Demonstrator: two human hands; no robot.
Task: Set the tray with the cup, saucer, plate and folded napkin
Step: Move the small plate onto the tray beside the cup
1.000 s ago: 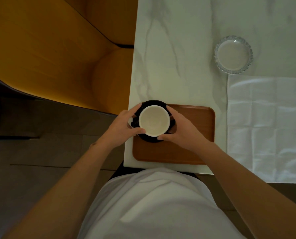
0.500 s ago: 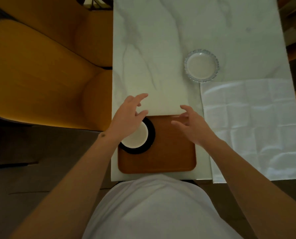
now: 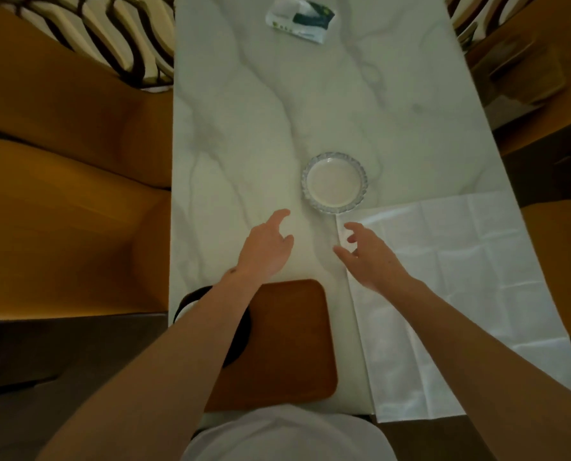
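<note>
Both hands, left (image 3: 266, 248) and right (image 3: 367, 253), hover empty with fingers spread over the worktop (image 3: 244, 128), flanking the glass plate (image 3: 334, 183) ahead, likely to lift it by its rim. The tray (image 3: 290, 341) sits nearest; the unfolded napkin (image 3: 443, 294) lies right.

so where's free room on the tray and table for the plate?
Tray: its right part is bare; the left end is taken by the saucer, mostly hidden under the left forearm. Table: bare marble left of the glass plate and beyond it, up to the packet. Crowded on the right: the unfolded napkin reaches the plate's rim.
</note>
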